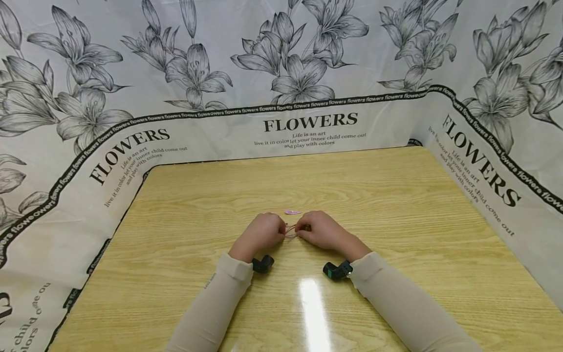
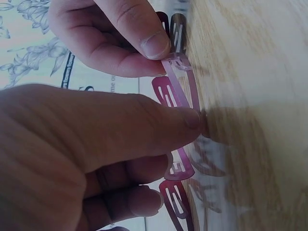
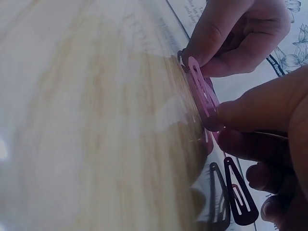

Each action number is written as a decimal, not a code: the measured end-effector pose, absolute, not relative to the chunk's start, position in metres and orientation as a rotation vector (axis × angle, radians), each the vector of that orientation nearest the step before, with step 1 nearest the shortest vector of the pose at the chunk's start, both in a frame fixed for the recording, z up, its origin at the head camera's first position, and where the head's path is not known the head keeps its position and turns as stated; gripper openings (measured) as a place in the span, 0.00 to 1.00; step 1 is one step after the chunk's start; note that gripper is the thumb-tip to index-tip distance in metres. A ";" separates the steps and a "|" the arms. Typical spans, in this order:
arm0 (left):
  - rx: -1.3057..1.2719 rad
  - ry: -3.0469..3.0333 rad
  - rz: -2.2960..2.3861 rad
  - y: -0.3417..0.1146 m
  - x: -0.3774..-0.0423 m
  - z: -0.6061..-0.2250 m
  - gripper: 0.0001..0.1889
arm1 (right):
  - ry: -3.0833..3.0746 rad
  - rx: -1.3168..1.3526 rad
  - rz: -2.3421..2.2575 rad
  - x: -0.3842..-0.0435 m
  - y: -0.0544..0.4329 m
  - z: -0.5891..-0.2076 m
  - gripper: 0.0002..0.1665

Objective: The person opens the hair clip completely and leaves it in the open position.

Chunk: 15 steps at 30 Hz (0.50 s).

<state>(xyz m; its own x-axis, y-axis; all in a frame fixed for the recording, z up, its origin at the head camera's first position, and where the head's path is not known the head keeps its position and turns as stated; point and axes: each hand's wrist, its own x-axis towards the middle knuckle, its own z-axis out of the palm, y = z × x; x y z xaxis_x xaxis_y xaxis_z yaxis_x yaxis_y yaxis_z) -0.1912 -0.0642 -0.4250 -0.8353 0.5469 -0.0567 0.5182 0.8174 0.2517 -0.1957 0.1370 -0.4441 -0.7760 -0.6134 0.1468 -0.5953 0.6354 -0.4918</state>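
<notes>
A light pink snap hair clip (image 2: 193, 89) is stretched between my two hands, low over the table. My left hand (image 1: 266, 229) pinches one end between thumb and finger, and my right hand (image 1: 323, 230) pinches the other. Beyond the hands lies a brighter pink hair clip (image 1: 292, 212), partly hidden behind my left thumb in the left wrist view. A dark red hair clip (image 2: 177, 204) lies close to my left fingers. Near the curled fingers of my right hand is a dark hair clip (image 3: 240, 195); its colour is hard to tell in the shade.
The wooden table (image 1: 220, 195) has a glossy top that reflects the clips and a light. White cloth (image 1: 308, 132) printed with flowers and lettering surrounds it at the back and sides. A black wrist camera (image 1: 337, 270) sits by the right cuff, another (image 1: 263, 264) by the left.
</notes>
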 end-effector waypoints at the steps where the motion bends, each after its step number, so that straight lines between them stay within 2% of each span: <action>1: 0.840 2.870 0.353 -0.065 -0.192 -0.425 0.14 | 2.809 -1.037 -0.830 -0.196 0.137 -0.444 0.06; 15: 0.771 2.855 0.477 -0.064 -0.192 -0.419 0.08 | 2.824 -0.956 -0.890 -0.198 0.135 -0.440 0.05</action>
<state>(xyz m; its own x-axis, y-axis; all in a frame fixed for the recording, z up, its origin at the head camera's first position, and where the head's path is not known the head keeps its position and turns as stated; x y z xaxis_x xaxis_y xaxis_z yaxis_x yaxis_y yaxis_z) -0.1925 -0.0639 -0.4194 -0.8578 0.5108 -0.0570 0.4646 0.8180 0.3392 -0.1977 0.1347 -0.4403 -0.8108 -0.5661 0.1488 -0.5491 0.6476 -0.5284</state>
